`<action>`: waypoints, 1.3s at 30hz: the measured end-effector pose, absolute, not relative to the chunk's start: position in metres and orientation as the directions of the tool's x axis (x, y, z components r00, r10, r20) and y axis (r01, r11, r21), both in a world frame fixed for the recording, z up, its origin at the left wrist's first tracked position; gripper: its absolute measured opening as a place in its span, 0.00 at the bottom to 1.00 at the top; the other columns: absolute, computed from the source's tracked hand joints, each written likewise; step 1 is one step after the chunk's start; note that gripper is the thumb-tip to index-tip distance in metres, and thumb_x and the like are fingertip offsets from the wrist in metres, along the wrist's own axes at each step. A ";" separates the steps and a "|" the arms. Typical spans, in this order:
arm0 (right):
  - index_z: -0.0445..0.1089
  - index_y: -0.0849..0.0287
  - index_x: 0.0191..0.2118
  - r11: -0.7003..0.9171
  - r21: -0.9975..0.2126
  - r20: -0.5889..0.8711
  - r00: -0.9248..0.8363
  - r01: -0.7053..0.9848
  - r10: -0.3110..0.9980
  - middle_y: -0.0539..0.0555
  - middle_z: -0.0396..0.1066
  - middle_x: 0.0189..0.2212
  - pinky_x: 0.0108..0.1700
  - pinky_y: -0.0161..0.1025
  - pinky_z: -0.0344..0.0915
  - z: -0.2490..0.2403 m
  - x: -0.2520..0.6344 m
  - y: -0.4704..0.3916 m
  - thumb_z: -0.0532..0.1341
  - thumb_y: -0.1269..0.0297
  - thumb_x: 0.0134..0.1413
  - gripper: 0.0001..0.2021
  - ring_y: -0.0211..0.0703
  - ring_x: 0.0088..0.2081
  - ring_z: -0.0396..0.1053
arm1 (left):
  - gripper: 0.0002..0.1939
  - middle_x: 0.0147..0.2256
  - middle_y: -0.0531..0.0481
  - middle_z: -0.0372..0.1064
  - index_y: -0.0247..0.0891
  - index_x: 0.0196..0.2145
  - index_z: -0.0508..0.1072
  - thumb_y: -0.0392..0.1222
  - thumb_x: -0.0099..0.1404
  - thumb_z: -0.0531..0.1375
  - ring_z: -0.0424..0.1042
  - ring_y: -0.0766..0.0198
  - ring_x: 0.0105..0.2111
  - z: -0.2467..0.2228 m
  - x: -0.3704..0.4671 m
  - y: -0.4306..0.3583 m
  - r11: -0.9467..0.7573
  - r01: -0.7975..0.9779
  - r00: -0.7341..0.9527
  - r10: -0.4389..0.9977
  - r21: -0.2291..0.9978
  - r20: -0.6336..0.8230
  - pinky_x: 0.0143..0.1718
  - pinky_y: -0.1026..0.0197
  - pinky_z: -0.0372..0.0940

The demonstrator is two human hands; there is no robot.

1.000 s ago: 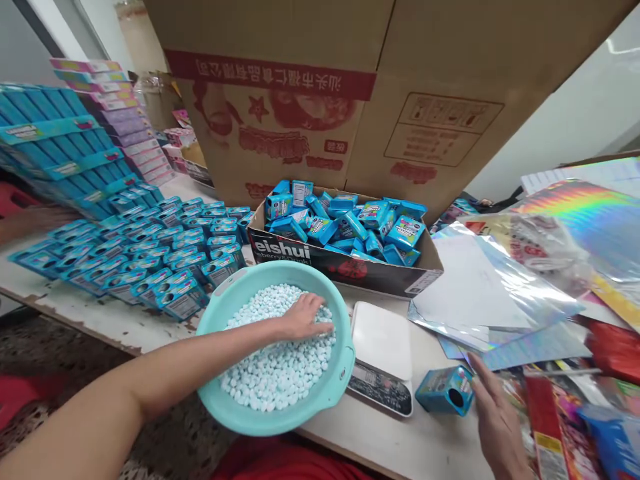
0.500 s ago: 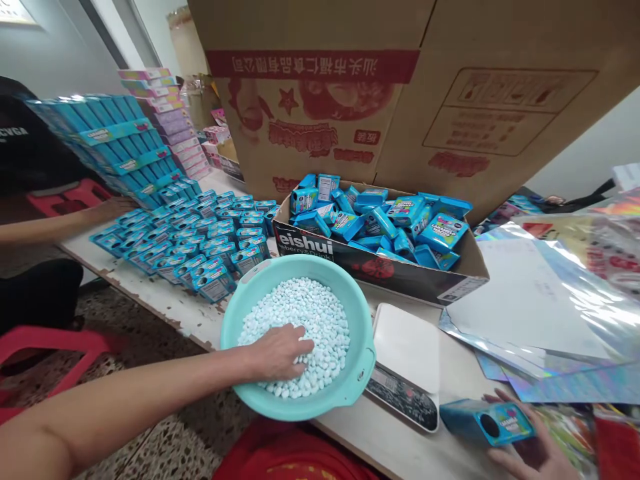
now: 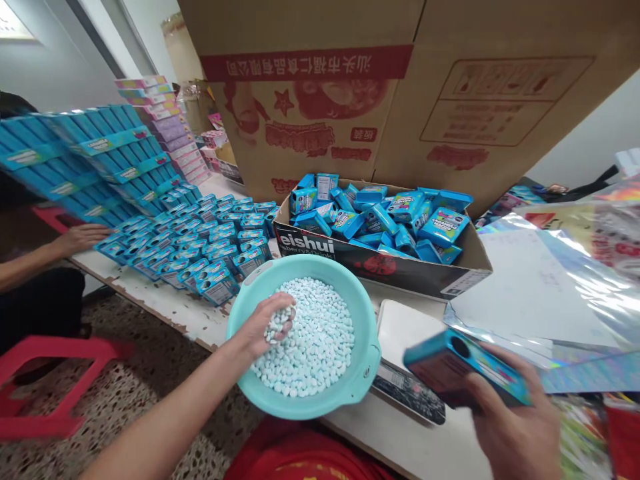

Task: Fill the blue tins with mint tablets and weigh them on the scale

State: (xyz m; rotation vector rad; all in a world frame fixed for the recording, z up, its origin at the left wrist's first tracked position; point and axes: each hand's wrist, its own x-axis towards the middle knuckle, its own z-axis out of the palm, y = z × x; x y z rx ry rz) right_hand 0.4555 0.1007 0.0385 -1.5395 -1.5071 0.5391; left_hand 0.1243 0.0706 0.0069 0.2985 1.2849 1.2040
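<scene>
Pellets [image 3: 278, 325] were cupped in the half-closed left hand [image 3: 257, 325], a box [image 3: 440, 367] clasped by the right hand [image 3: 521, 420], many left in the central basin [image 3: 364, 327]

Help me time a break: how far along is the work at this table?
Partway, it seems. The stacked blue packs at the left look done. In hand, the left hand holds candies over the bowl, and the right hand holds a box with a round hole. Probably left: the bowl's many candies. Whether the rows of holed boxes are filled, I cannot tell.
</scene>
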 end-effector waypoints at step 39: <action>0.68 0.55 0.39 0.362 -0.830 0.158 -0.443 0.425 0.883 0.53 0.71 0.36 0.42 0.42 0.65 0.011 0.301 0.093 0.67 0.60 0.46 0.14 0.47 0.39 0.70 | 0.16 0.18 0.55 0.63 0.36 0.22 0.65 0.50 0.58 0.61 0.64 0.70 0.20 0.027 0.171 0.091 -0.040 -0.529 -0.442 0.866 0.848 -0.234 0.24 0.66 0.60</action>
